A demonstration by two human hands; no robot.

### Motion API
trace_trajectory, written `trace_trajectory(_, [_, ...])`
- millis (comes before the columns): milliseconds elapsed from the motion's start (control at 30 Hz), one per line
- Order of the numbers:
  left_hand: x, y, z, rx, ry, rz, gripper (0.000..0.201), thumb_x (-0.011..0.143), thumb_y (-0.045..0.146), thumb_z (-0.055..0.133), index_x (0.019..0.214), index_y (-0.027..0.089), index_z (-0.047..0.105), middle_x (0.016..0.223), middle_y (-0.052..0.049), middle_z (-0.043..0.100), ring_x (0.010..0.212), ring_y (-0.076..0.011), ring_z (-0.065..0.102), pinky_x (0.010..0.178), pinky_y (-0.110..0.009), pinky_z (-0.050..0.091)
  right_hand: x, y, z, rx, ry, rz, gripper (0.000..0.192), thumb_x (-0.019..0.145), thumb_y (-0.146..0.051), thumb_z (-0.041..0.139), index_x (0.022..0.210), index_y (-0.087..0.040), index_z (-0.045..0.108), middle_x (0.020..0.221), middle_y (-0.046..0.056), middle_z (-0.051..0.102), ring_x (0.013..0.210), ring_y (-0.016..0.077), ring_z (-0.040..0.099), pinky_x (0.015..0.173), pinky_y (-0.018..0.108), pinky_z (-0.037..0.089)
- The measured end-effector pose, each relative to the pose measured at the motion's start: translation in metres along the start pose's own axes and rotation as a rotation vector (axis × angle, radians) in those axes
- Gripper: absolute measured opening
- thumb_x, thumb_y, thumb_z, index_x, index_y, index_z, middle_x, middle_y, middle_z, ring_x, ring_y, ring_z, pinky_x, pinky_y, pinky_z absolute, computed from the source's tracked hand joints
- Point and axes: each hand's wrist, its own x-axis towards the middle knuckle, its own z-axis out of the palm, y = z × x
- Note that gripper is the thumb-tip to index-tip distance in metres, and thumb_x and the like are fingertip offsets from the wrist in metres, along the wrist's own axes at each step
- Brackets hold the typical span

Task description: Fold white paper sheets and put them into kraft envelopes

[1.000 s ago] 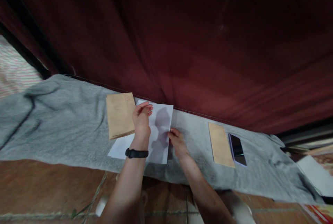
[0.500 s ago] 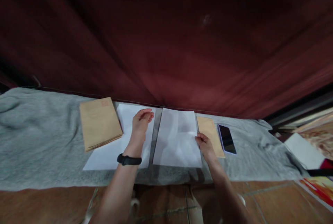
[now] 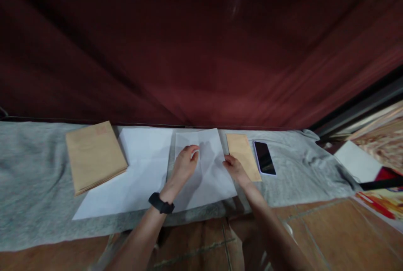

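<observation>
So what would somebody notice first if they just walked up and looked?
Probably the two hands, left hand and right hand, pressing on a white sheet in the middle of the grey cloth. Then the stack of brown envelopes at the left, and the dark phone at the right.

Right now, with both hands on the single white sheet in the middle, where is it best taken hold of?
Probably by its near edge. The white sheet lies flat on the grey cloth, so a grip from above finds no purchase. Its near edge sits close to the cloth's front, free of the left hand and right hand; coming from the person's side, a thumb could slide under there.
</observation>
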Motion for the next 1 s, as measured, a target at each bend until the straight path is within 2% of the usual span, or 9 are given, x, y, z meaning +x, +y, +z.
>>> trace_trajectory(133, [-0.013,-0.005,0.009,0.342,-0.113,0.154,0.033,0.087,0.013,0.056,0.115,0.021,0.072,0.119,-0.014,0.072,0.113,-0.0306,0.067,0.104,-0.049,0.051,0.001,0.005,0.005,0.018,0.003,0.02,0.007,0.065,-0.025,0.053,0.06,-0.025,0.058,0.059,-0.003,0.056,0.066,0.0174,0.054,0.065,0.028,0.04])
trace_trajectory(267, [-0.026,-0.015,0.024,0.508,-0.182,0.212,0.042,0.091,0.014,0.051,0.129,0.023,0.065,0.136,-0.013,0.066,0.129,-0.0296,0.06,0.113,-0.049,0.046,0.003,0.012,0.014,0.057,0.027,0.053,0.012,0.065,-0.025,0.052,0.069,-0.024,0.064,0.068,-0.001,0.064,0.072,0.0193,0.058,0.069,0.029,0.044])
trace_trajectory(467, [-0.037,-0.024,0.038,0.576,-0.255,0.228,0.043,0.093,0.015,0.048,0.133,0.024,0.063,0.15,-0.014,0.056,0.141,-0.0313,0.05,0.115,-0.053,0.043,0.006,0.021,0.012,0.118,0.046,0.086,0.016,0.064,-0.031,0.053,0.072,-0.023,0.064,0.071,0.0,0.066,0.074,0.0205,0.06,0.069,0.03,0.046])
trace_trajectory(667, [-0.04,-0.02,0.04,0.645,-0.293,0.248,0.043,0.095,0.017,0.047,0.134,0.025,0.06,0.153,-0.012,0.053,0.144,-0.0303,0.047,0.118,-0.05,0.041,0.003,0.027,0.01,0.156,0.054,0.106,0.021,0.065,-0.033,0.054,0.076,-0.022,0.067,0.074,0.001,0.068,0.075,0.0203,0.06,0.069,0.03,0.046])
trace_trajectory(800, [-0.043,-0.013,0.038,0.672,-0.365,0.264,0.042,0.097,0.022,0.047,0.137,0.023,0.058,0.156,-0.013,0.049,0.147,-0.0307,0.044,0.119,-0.05,0.038,0.002,0.028,0.012,0.172,0.056,0.127,0.025,0.065,-0.033,0.054,0.083,-0.021,0.068,0.074,0.001,0.068,0.07,0.0193,0.06,0.065,0.029,0.047])
trace_trajectory(1000, [-0.049,-0.011,0.036,0.733,-0.399,0.268,0.045,0.097,0.024,0.05,0.142,0.021,0.054,0.16,-0.017,0.044,0.149,-0.0326,0.04,0.12,-0.054,0.035,0.001,0.023,0.009,0.112,0.063,0.089,0.02,0.069,-0.026,0.054,0.083,-0.022,0.068,0.078,0.001,0.07,0.076,0.0207,0.064,0.074,0.031,0.051])
